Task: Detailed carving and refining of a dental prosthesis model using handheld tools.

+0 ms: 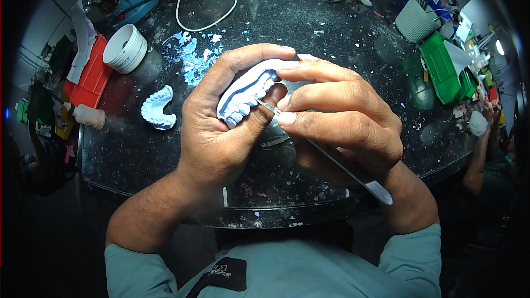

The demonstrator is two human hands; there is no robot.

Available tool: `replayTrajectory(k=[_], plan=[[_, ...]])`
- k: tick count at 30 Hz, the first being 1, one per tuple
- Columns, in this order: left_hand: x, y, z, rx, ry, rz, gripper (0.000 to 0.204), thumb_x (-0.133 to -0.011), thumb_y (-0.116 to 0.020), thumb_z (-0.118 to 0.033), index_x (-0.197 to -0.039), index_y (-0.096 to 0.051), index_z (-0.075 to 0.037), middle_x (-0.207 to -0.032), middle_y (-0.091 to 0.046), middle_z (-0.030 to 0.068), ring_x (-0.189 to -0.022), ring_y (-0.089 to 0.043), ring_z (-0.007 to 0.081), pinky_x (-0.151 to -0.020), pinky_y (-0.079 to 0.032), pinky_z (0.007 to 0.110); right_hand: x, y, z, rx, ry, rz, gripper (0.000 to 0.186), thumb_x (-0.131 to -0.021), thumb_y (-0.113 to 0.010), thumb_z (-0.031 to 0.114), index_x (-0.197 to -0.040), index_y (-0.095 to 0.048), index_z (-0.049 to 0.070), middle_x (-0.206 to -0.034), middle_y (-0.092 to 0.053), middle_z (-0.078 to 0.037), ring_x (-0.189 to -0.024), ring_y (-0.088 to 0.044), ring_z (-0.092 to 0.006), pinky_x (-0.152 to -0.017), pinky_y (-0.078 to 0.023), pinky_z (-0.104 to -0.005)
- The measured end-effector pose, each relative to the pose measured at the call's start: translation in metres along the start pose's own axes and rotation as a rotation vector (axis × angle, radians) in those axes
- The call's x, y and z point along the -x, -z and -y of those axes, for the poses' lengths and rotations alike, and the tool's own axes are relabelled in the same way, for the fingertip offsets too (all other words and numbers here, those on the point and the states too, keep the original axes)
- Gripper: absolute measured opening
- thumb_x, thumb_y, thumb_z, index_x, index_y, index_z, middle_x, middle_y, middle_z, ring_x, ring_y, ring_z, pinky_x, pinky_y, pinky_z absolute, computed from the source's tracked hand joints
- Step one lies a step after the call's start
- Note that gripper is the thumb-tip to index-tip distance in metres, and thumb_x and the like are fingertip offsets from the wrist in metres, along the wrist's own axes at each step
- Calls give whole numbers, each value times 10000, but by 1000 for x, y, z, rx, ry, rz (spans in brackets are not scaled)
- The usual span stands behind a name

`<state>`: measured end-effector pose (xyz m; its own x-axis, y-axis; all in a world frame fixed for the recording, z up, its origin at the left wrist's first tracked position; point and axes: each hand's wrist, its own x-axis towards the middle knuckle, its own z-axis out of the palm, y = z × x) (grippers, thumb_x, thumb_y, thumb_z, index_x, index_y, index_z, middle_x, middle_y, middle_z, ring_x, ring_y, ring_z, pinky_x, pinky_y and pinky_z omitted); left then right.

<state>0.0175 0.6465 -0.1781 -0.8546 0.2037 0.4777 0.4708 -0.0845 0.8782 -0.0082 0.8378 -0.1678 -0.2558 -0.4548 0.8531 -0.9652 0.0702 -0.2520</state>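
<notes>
My left hand (212, 116) is closed round a pale blue dental cast (243, 95), its row of teeth turned toward me and a darker blue band running above them. In my right hand (345, 113) is a slim metal carving tool (337, 163), gripped like a pen. The tool's working tip meets the cast near the teeth, while its flat, spoon-like end points down toward my right forearm. Fingers of my right hand also rest against the cast's right end. On the bench to the left lies a second pale blue dental cast (158, 107), horseshoe-shaped.
Blue shavings (193, 60) litter the black bench (298, 33). At left stand a white tub (126, 48) and a red bin (91, 77); a green bin (440, 66) and a tool holder (417, 19) are at right. A white cable (207, 26) curves behind. Another person's arm (479, 154) shows far right.
</notes>
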Motion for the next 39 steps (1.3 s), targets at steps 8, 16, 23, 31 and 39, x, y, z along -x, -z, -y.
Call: replayTrajectory(k=[8, 16, 23, 31, 39], plan=[[2, 0, 1, -29, -48, -5, 443, -966, -666, -192, -1327, -522, 20, -1308, -585, 140, -1193, -585, 186, -1042, -468, 334, 0, -3, 4, -37, -38, -31, 245, -810, -806, 63, -1015, -672, 46, -979, -699, -123, -1074, -697, -336, -964, -565, -499], [3, 2, 3, -46, -75, -7, 486, -953, -694, -225, -1331, -514, 22, -1312, -579, 143, -1183, -583, 171, -1033, -472, 321, 0, -5, 5, 19, -29, -27, 213, -826, -791, 10, -994, -674, 70, -965, -699, -102, -1058, -706, -333, -966, -564, -500], [3, 1, 1, -46, -53, -8, 539, -960, -691, -297, -1348, -499, 24, -1329, -573, 146, -1190, -578, 168, -1036, -471, 316, 0, -3, 2, 28, -9, -18, 229, -818, -787, -7, -1005, -682, 70, -973, -702, -102, -1053, -708, -335, -974, -557, -504], [2, 1, 1, -85, -76, -7, 490, -967, -670, -231, -1347, -497, 26, -1327, -572, 150, -1199, -575, 180, -1056, -457, 332, -2, -2, 4, -12, -38, -12, 292, -785, -788, -30, -1032, -669, 70, -978, -699, -105, -1075, -700, -335, -993, -542, -519], [2, 0, 1, -86, -71, 1, 428, -971, -639, -142, -1341, -501, 24, -1322, -573, 143, -1199, -572, 175, -1052, -457, 328, 1, -4, 3, -8, -33, -23, 318, -765, -771, -63, -1031, -661, 71, -991, -693, -104, -1071, -700, -324, -993, -543, -523]])
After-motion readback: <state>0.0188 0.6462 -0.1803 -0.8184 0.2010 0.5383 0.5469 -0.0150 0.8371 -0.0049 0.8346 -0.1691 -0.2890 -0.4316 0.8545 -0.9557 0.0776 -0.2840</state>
